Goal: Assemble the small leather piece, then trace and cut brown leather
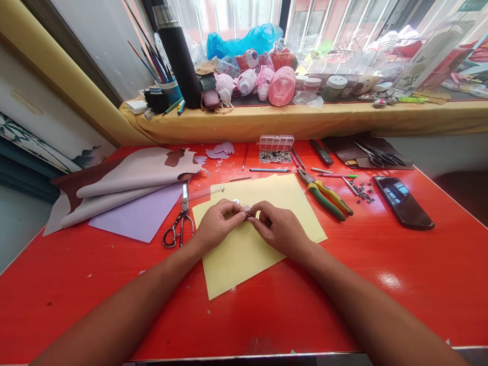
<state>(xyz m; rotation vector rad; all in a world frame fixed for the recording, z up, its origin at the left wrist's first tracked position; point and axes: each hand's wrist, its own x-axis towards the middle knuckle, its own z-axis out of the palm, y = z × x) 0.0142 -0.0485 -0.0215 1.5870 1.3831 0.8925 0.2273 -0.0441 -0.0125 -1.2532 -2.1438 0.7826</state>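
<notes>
Over the yellow paper (263,249), my left hand (221,219) and my right hand (281,226) meet fingertip to fingertip. Between them they pinch a small dark brown leather piece (247,215) with what looks like a tiny metal ring on it. My fingers cover most of this piece, so its full shape is hidden. A small white round item (236,201) shows just behind my left fingers. To the left of my left hand lie metal scissors (182,216). Pliers with green and yellow handles (324,194) rest beyond my right hand.
Folded leather (133,175) and a purple sheet (141,218) cover the table's left side. A clear box of metal rings (275,155) stands at the back. Loose dark fittings (365,193) and a phone (403,202) lie right. The windowsill (244,121) is crowded.
</notes>
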